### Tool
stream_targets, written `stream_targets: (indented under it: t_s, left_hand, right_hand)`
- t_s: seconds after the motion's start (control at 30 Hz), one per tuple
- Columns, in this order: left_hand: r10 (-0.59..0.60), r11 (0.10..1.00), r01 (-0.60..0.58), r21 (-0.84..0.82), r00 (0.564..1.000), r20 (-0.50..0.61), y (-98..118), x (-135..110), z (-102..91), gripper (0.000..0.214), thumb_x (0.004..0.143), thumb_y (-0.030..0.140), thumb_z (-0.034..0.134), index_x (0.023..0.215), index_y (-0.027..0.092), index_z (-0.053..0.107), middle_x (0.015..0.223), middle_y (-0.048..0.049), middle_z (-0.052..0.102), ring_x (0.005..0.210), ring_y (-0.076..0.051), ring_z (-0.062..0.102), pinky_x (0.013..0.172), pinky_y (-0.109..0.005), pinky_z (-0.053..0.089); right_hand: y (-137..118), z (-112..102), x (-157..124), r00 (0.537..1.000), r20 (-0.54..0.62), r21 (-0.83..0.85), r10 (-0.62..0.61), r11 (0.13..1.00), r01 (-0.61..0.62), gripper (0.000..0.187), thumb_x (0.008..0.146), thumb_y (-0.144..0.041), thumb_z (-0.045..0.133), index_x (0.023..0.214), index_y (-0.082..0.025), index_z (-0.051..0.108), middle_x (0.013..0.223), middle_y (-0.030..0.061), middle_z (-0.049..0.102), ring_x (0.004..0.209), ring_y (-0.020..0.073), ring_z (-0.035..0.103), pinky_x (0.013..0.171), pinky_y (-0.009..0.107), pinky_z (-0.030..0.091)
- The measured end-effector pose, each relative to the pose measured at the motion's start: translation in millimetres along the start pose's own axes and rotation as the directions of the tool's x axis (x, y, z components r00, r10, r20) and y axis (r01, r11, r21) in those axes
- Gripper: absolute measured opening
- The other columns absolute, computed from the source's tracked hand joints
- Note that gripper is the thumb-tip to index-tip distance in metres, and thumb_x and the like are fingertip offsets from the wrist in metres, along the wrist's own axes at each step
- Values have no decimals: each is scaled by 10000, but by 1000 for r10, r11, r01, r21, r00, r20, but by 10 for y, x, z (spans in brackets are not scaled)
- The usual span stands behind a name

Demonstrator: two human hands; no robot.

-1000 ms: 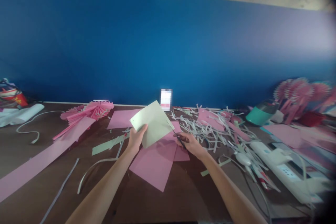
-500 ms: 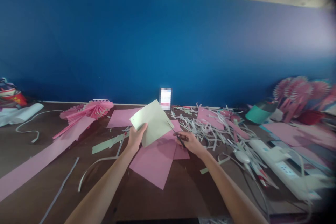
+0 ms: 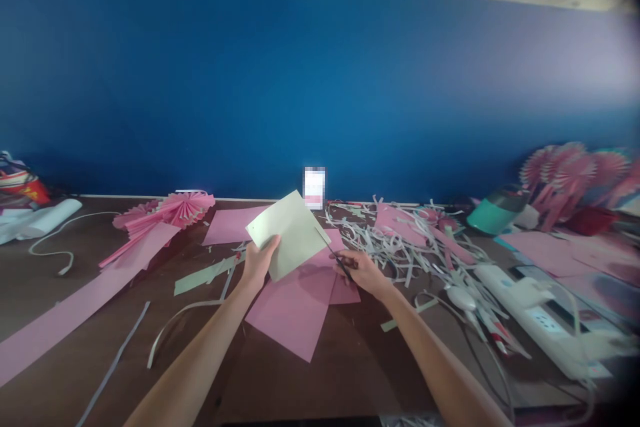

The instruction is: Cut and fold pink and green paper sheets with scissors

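My left hand (image 3: 260, 263) grips a pale yellow-green sheet of paper (image 3: 290, 233) by its lower left edge, thumb on top. Scissors (image 3: 341, 263) with dark handles are held in my right hand (image 3: 361, 270), their blades at the paper's right edge. A narrow strip (image 3: 323, 234) stands partly cut along that edge. Beneath the held sheet lie pink paper sheets (image 3: 293, 317) on the brown table (image 3: 285, 393).
Tangled white paper strips (image 3: 370, 240) heap up at right, beside a white power strip (image 3: 530, 313) with cables. Pink folded paper fans (image 3: 185, 208) lie at left, more fans (image 3: 573, 170) at far right. A lit phone (image 3: 315, 188) leans against the blue partition (image 3: 300, 80).
Almost nothing differs. Both hands, the sheet and the scissors keep their places; the view shifts very slightly.
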State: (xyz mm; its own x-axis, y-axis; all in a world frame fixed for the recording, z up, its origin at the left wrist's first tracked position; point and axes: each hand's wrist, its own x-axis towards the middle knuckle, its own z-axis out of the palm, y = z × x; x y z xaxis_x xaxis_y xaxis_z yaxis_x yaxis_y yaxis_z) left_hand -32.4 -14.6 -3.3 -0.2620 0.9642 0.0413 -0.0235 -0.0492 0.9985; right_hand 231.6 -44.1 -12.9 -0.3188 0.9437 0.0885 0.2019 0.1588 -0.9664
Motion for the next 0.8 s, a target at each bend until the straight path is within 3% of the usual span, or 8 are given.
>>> stream_targets:
  t_s: [0.27,0.5,0.8]
  left_hand:
    - [-2,1000,2,30,1000,18,8,-4,-12,454,669,446,728,983,123,675,1003,-146,687,887,-265,653,719,-333,526]
    - [6,999,-11,53,995,100,56,-41,-21,464,671,471,716,961,111,675,954,-143,698,835,-260,664,676,-313,532]
    - [5,997,-20,81,982,190,58,-72,6,489,673,494,702,992,126,664,990,-133,692,864,-268,663,664,-317,532]
  right_hand:
    - [9,15,12,1000,-13,-17,6,1000,-7,414,734,-462,671,986,-138,622,564,-26,518,440,104,500,418,228,399]
    - [-20,45,2,1000,-19,1,-21,1000,21,433,774,-452,638,1079,-157,551,584,-35,529,487,92,485,446,206,375]
    - [-26,67,-2,1000,-25,172,-8,985,12,781,786,-364,649,1402,-220,191,627,-51,539,503,100,489,465,218,402]
